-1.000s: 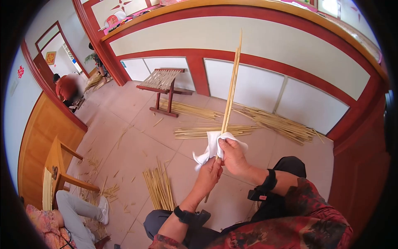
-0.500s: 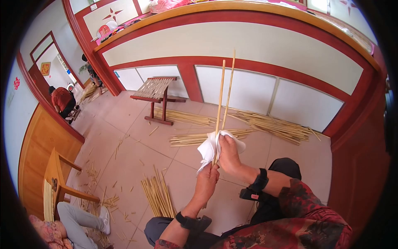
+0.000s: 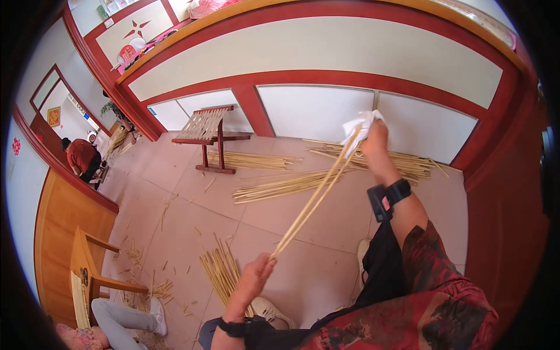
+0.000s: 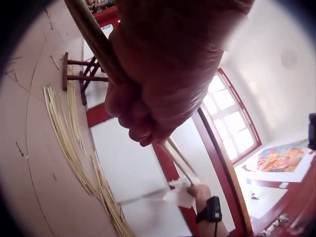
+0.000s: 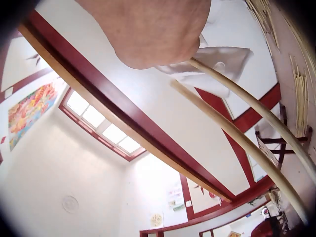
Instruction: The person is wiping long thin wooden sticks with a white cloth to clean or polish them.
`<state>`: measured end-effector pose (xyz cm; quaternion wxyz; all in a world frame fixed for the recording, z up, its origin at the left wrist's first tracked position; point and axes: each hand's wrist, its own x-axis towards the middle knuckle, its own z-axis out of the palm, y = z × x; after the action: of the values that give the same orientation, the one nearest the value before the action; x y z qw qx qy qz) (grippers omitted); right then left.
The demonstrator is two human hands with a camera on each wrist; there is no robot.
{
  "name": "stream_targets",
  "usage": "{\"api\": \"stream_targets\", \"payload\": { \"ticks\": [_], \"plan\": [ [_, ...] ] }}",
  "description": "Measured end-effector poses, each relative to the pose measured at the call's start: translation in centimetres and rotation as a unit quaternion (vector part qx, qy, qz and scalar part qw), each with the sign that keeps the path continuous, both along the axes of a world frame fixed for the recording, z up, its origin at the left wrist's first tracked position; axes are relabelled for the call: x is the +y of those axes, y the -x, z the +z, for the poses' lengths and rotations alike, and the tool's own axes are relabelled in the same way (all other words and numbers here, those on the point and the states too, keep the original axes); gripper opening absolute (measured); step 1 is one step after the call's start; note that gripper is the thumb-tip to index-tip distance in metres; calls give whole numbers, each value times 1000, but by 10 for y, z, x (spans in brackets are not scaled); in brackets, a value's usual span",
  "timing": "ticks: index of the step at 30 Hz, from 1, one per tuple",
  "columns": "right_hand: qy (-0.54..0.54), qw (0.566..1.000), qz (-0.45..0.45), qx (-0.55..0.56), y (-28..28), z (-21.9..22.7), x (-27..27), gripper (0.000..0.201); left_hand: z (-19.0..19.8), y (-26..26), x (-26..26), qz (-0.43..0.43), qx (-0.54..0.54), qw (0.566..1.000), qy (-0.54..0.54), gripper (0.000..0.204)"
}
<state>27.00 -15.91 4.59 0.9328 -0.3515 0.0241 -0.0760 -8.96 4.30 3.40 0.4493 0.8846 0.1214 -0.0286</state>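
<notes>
Head view put the long counter with cream panels and red trim (image 3: 326,49) beyond both grips; a wide swing of the right one might have knocked stick tips against it. The dark-red wooden stool with a pale woven seat (image 3: 200,125) stood beyond the left grip, well apart. A heap of slender pale-yellow sticks (image 3: 408,165) lay on the floor beyond the right grip, and a loose yellow bundle (image 3: 217,271) was just left of the left one, where a careless foot could have scattered it. The pair of long, thin, pale-yellow sticks (image 5: 242,136) slanted between the grips, spreading toward the right. The left hand (image 3: 255,279) was curled firmly round both; loosened fingers would probably have dropped them. The right hand (image 3: 376,137) clutched the rumpled white cloth (image 5: 232,64) near their far ends. One stick ran into it, while the other's tip seemed just outside. Pulling farther outward could have slipped the cloth off, letting that end spring sideways; a splinter could have snagged it.
</notes>
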Motion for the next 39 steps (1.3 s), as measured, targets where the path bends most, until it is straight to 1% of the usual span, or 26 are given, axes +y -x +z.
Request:
{"api": "stream_targets", "payload": {
  "ticks": [1, 3, 4, 5, 6, 8, 9, 10, 11, 12, 14, 15, 16, 17, 18, 20, 22, 23, 25, 27, 29, 31, 35, 37, 39],
  "plan": [
    [0, 1000, 1, 1, -11, -4, -12, 7, 4, 4, 8, 12, 12, 1000, -25, 15],
    [-65, 997, -29, 11, -29, -12, -36, 9, 5, 12, 22, 28, -6, 999, -41, 15],
    [-65, 998, -25, 11, -37, -14, -52, 9, 3, 15, 29, 42, -24, 997, -58, 15],
    [-65, 997, -46, 20, -45, -17, -67, 10, 1, 17, 37, 63, -32, 996, -60, 14],
    [-65, 995, -66, 29, -43, -12, -68, 12, 4, 17, 38, 68, -32, 995, -60, 14],
    [-72, 996, -59, 14, -35, -6, -62, 13, 12, 12, 39, 127, -35, 990, -51, 13],
    [-80, 995, -59, -1, -25, 1, -56, 14, 13, 8, 37, 130, -37, 990, -50, 13],
    [-80, 995, -57, -3, -13, 5, -44, 14, 12, 2, 33, 146, -36, 989, -12, 12],
    [-80, 997, 2, -14, 1, 6, -27, 16, 10, -3, 28, 162, -36, 986, 27, 11],
    [-79, 995, 62, -25, 17, 8, -11, 18, 4, -8, 26, 165, -39, 985, 28, 11],
    [-27, 979, 193, -65, 53, 10, 11, 22, -10, -18, 22, 183, -59, 967, 167, 13],
    [5, 970, 237, -59, 70, 10, 23, 24, -8, -21, 19, 186, -62, 966, 168, 13],
    [37, 958, 280, -53, 88, 9, 35, 26, -5, -25, 15, 183, -70, 960, 202, 17],
    [51, 950, 306, -44, 107, 10, 48, 26, -2, -29, 12, 178, -78, 952, 237, 21],
    [65, 940, 332, -34, 125, 9, 60, 26, -2, -32, 8, 180, -80, 951, 237, 21],
    [90, 917, 386, -51, 156, -9, 76, 25, -1, -38, 0, 151, -64, 931, 327, 22],
    [144, 896, 418, -48, 181, -24, 82, 23, -1, -43, -9, 138, -64, 926, 345, 22],
    [146, 895, 418, -47, 190, -27, 84, 23, 0, -46, -12, 125, -65, 922, 361, 21],
    [127, 904, 404, -51, 207, -23, 86, 24, 3, -50, -16, 134, -59, 916, 373, 21],
    [138, 899, 411, -60, 210, -26, 87, 24, 3, -52, -19, 140, -53, 911, 384, 21],
    [147, 894, 417, -70, 211, -25, 88, 25, 0, -54, -21, 124, -53, 912, 388, 21],
    [128, 896, 426, -11, 216, -20, 85, 23, -2, -55, -27, 114, -55, 914, 385, 22],
    [129, 902, 411, 0, 214, -25, 86, 20, -12, -56, -43, 100, -47, 927, 359, 23],
    [121, 893, 430, 47, 211, -30, 86, 18, -16, -57, -42, 91, -44, 927, 361, 24],
    [136, 898, 414, 56, 210, -27, 87, 18, -14, -58, -43, 83, -42, 928, 361, 24]
  ]
}}
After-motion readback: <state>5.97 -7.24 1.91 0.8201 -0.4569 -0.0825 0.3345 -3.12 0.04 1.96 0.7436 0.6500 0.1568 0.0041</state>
